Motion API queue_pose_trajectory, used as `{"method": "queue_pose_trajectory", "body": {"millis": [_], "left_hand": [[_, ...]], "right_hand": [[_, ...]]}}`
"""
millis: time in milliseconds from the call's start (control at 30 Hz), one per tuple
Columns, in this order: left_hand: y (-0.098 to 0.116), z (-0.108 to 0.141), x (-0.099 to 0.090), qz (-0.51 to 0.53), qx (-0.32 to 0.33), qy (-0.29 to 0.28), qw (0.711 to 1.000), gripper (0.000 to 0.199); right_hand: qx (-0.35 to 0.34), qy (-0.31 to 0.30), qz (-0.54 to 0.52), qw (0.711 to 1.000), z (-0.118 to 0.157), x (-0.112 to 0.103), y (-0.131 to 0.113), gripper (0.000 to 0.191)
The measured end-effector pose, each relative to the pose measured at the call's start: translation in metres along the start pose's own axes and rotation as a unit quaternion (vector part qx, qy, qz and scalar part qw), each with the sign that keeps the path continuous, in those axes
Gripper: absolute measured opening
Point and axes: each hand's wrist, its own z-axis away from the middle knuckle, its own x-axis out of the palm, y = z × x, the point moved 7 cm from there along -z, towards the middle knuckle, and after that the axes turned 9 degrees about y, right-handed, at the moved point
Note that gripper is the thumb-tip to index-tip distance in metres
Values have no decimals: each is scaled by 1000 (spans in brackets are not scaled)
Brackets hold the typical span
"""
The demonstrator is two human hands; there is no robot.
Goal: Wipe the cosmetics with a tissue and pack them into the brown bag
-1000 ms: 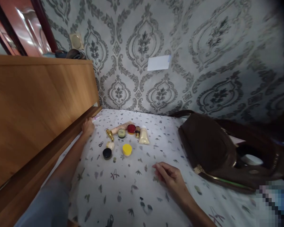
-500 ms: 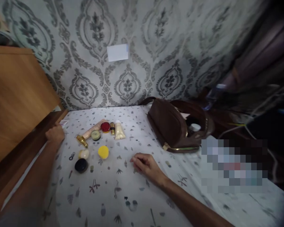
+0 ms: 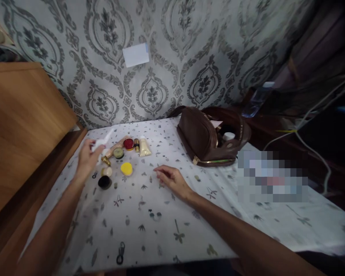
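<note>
My left hand (image 3: 87,157) is raised over the left side of the cloth, its fingers closed on a thin white piece (image 3: 102,144) blurred by motion; its kind is unclear. Close by lie a pink tube (image 3: 120,143), a small gold-coloured item (image 3: 105,160), a jar with a pale green top (image 3: 118,153) and a small cream jar (image 3: 106,171). A round black item (image 3: 104,182) sits nearer me, beside a yellow round item (image 3: 127,168). My right hand (image 3: 172,180) rests on the cloth, fingers loosely bent, holding nothing.
Behind are a red round container (image 3: 128,144), a black-and-gold lipstick (image 3: 136,145) and a cream tube (image 3: 144,147). An unzipped brown bag (image 3: 195,134) stands at right, near a clear bottle (image 3: 257,100). A wooden panel (image 3: 25,126) borders the left; patterned wall behind.
My left hand has come from the left edge towards the cosmetics, now with the white piece in its fingers. My right hand stays on the cloth. The view has shifted slightly.
</note>
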Motion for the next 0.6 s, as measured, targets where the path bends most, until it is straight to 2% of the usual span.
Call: {"method": "queue_pose_trajectory", "body": {"millis": [100, 167, 233, 300, 433, 600], "left_hand": [[65, 68, 16, 24, 66, -67, 995, 34], [97, 111, 33, 27, 110, -109, 988, 29], [115, 144, 49, 21, 143, -131, 981, 25], [123, 167, 64, 10, 170, -149, 974, 23], [123, 187, 84, -34, 197, -200, 959, 22], [136, 175, 89, -25, 231, -158, 960, 31]], "right_hand": [[-51, 42, 36, 997, 1, -6, -3, 36], [-82, 60, 63, 993, 0, -8, -3, 36], [-105, 61, 89, 989, -1, -7, -2, 34], [-114, 56, 123, 984, -3, -6, 1, 30], [-131, 61, 199, 969, -3, -5, 3, 25], [-133, 45, 239, 961, -1, -5, 2, 21]]}}
